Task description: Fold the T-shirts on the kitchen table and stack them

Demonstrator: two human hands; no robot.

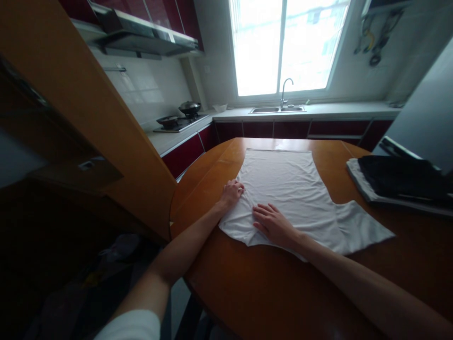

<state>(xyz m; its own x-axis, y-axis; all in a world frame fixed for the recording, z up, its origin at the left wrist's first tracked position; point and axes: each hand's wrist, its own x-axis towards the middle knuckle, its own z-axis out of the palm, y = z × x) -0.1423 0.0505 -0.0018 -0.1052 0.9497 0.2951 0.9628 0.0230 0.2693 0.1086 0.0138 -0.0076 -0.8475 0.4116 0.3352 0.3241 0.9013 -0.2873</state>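
A white T-shirt (283,184) lies spread on the wooden table (219,274), its hem at the far side and one sleeve stretched out to the right. Light wrinkles run across its body. At the shirt's left edge, my left hand (232,192) has its fingers curled on the fabric, and creases lead away from them. My right hand (273,223) rests flat on the shirt near the neck end, palm down with fingers apart. The fabric beneath both hands is hidden.
Folded dark and light clothes (399,177) are stacked at the table's right. Beyond the table stand a counter with a sink (278,109) and a stove with pans (189,108). A wooden panel (116,118) rises on the left.
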